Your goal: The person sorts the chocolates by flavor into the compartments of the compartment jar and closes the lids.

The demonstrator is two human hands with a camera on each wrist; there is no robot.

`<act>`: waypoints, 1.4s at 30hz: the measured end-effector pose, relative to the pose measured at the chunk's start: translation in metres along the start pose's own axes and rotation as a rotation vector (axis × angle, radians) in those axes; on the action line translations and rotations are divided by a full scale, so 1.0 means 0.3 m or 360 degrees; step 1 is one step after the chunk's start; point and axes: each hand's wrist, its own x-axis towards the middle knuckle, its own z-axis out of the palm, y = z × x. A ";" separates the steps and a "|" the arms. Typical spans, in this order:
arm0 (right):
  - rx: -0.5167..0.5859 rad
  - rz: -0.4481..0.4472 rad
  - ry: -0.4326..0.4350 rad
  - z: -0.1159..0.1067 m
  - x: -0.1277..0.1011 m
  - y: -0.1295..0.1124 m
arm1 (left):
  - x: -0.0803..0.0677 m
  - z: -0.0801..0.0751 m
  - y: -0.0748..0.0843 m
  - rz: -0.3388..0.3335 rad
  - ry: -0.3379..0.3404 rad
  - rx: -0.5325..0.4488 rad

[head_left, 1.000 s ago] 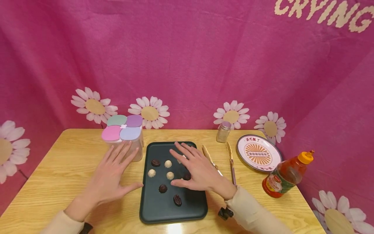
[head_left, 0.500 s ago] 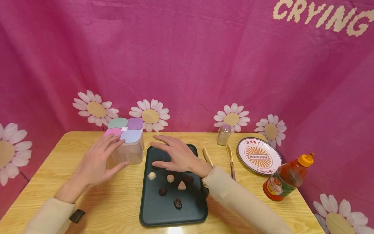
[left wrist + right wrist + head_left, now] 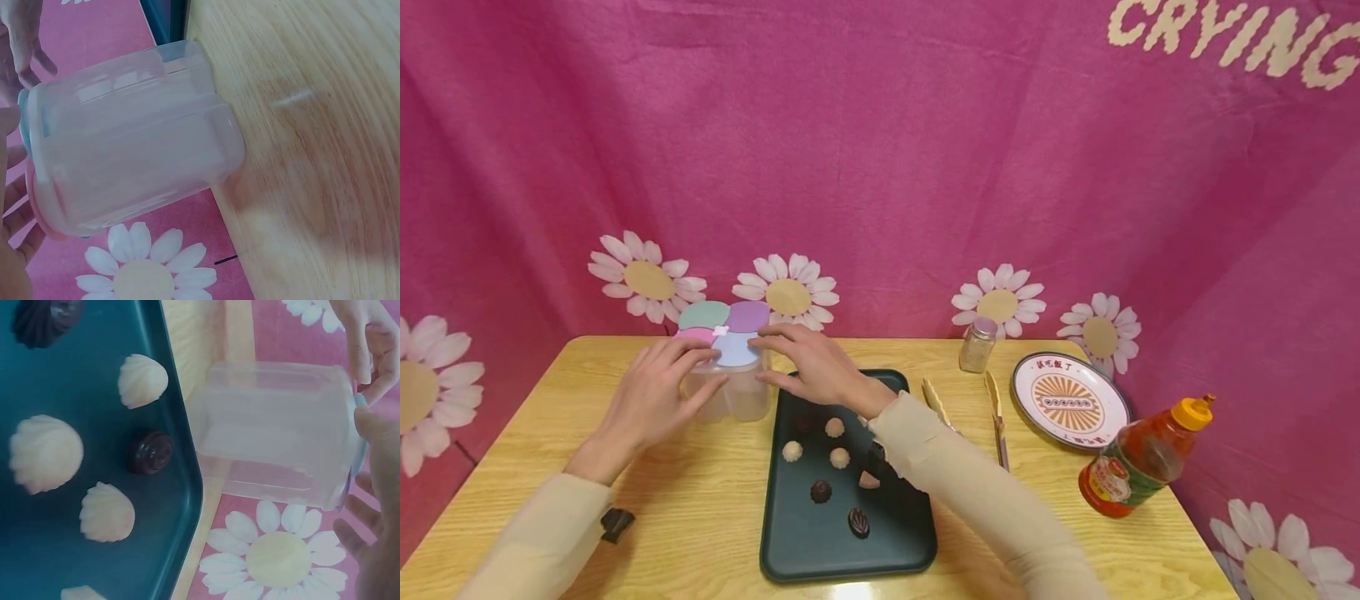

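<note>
A clear plastic container (image 3: pixel 748 396) stands at the back left, under a lid (image 3: pixel 737 350) of green, purple, pink and blue petals. My left hand (image 3: pixel 651 396) reaches to its left front, with fingers over the pink petal and the thumb held apart in front. At the right side is my right hand (image 3: pixel 812 367), its fingertips at the blue and purple petals. In the right wrist view the thumb (image 3: pixel 372 425) lies right at the blue petal's edge, with the other fingers near the purple one. Both hands have their fingers loosely bent and spread.
A dark tray (image 3: pixel 842 558) with several white and dark chocolates lies front centre, below my right forearm. To its right are tongs (image 3: pixel 998 417), a glass shaker (image 3: pixel 977 346), a round plate (image 3: pixel 1071 404) and a red sauce bottle (image 3: pixel 1138 458). A pink curtain (image 3: pixel 880 167) hangs behind.
Both hands have moved from above the tray area to the container: the right hand went left across the tray, the left hand shifted left, then closer to the lid.
</note>
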 end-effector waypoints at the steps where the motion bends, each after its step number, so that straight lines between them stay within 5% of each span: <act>1: 0.0003 0.0013 0.0000 0.004 0.009 0.002 | 0.004 0.003 -0.001 0.0003 0.0001 0.0006; 12: 0.0047 0.0062 0.0026 0.017 0.048 0.009 | 0.025 0.024 -0.019 0.0026 0.0066 0.0035; 28: -0.0215 -0.0087 0.0196 0.052 0.058 -0.036 | -0.018 -0.009 -0.069 0.0023 0.0007 0.0015; 42: -0.0427 -0.0026 0.0263 0.077 0.075 -0.108 | -0.006 -0.053 -0.099 -0.0019 -0.0185 -0.0085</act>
